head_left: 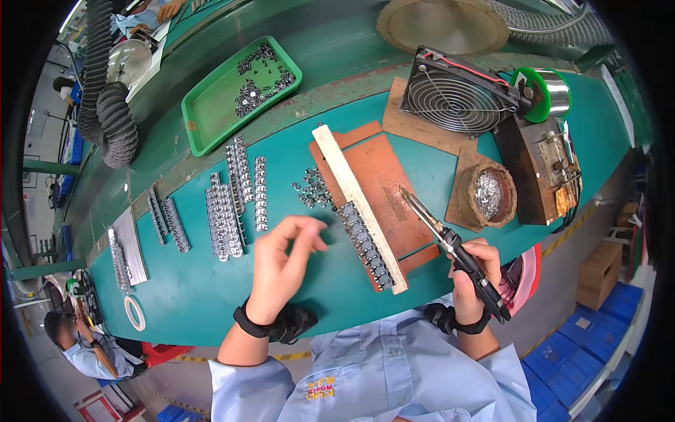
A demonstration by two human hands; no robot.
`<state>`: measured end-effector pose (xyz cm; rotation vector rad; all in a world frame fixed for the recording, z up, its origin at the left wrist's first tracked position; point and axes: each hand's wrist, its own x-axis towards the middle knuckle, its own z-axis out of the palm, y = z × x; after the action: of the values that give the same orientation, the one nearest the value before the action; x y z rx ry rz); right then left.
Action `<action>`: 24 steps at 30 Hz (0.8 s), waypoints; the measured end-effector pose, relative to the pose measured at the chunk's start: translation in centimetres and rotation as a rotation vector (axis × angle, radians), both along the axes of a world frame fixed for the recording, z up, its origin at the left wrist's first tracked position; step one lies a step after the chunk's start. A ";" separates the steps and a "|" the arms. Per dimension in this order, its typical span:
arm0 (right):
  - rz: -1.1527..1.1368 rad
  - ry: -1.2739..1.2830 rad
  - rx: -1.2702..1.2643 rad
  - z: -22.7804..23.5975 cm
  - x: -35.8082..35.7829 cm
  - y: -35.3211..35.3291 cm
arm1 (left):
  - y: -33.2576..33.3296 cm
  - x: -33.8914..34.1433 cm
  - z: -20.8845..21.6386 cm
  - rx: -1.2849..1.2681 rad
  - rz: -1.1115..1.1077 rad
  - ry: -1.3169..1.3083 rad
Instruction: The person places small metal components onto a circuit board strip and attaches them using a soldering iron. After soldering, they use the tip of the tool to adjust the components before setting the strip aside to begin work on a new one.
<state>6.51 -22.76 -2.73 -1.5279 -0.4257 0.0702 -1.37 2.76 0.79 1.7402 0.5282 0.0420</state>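
My right hand (pixel 472 274) grips a black-handled soldering iron (pixel 450 243), its tip pointing up-left over a brown board (pixel 383 176). A white bar (pixel 355 200) lies along that board, with a row of small metal parts (pixel 363 243) lined up against its left side. My left hand (pixel 283 264) hovers over the teal bench just left of that row, fingers pinched together; I cannot tell whether something tiny sits between them. A loose pile of the same metal parts (pixel 313 190) lies above my left hand.
Rows of metal parts (pixel 235 197) lie on the bench at left. A green tray (pixel 218 112) holds loose parts. A fan (pixel 457 95), a solder spool (pixel 548 91), a soldering station (pixel 545 169) and a tip-cleaner pot (pixel 491 193) stand at right. Another person (pixel 77 344) works at lower left.
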 end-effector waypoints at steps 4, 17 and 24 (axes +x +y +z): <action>0.010 -0.002 -0.008 0.0 -0.1 -0.2 | 0.7 1.0 -0.3 0.484 0.123 -0.018; 0.047 -0.039 -0.043 0.2 0.1 -0.3 | 0.6 2.3 -2.1 0.813 0.037 -0.182; 0.041 -0.042 -0.044 0.1 0.0 -0.3 | 0.2 1.4 -1.1 0.631 0.080 -0.147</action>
<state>6.51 -23.02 -2.59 -1.5665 -0.4925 0.0802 0.01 2.92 -0.29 2.3037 0.5060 0.4299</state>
